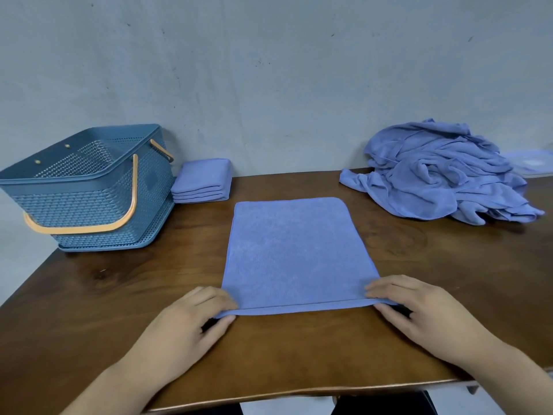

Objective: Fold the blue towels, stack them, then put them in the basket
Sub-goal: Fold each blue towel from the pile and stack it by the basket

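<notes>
A blue towel (294, 253) lies flat on the middle of the wooden table (299, 348). My left hand (191, 317) pinches its near left corner between thumb and fingers. My right hand (410, 304) pinches the near right corner the same way. A small stack of folded blue towels (203, 181) sits at the back, just right of the blue perforated basket (86, 190) with orange handles. A loose heap of unfolded blue towels (443, 172) lies at the back right.
A grey wall runs behind the table. The basket stands at the table's back left corner, its one handle hanging down in front. Something pale and flat (535, 163) shows behind the heap at the far right edge.
</notes>
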